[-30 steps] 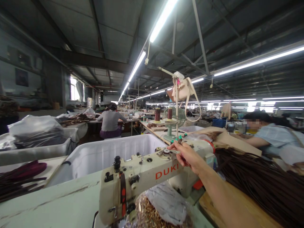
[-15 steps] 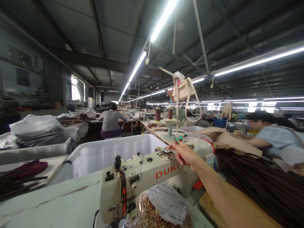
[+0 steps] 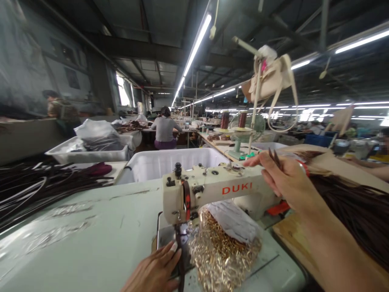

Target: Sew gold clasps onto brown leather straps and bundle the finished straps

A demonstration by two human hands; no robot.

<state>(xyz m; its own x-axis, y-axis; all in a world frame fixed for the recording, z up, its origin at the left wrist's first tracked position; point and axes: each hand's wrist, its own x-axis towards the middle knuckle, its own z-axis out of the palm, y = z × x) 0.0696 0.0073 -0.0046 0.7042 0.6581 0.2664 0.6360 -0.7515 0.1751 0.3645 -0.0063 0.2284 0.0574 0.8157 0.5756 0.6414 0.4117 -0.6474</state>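
Note:
My left hand [image 3: 156, 267] lies flat on the machine bed with fingers stretched out, fingertips against a narrow dark brown strap [image 3: 181, 265]. The strap runs under the presser area of a cream sewing machine [image 3: 212, 184] marked DUKI. Above the machine arm's right part, my right hand [image 3: 287, 182] grips a small two-pointed tool [image 3: 274, 157], snips or tweezers, with its dark tips up. The hand's index finger reaches towards the round metal fitting [image 3: 237, 167] on top; I cannot tell whether it touches. A clear bag of gold-coloured metal hardware [image 3: 225, 255] sits right of the strap.
Behind the machine stands a white plastic bin [image 3: 179, 158]. Thread cones [image 3: 242, 120], a green fan [image 3: 238, 146] and a hanging beige handbag [image 3: 267, 87] are further back. Dark strips [image 3: 343, 202] lie at right, others [image 3: 36, 190] at left. A person [image 3: 165, 127] sits ahead.
The view has turned left and down. My left hand has come into view beside the strap. My right hand, still holding the tool, stays above the machine arm.

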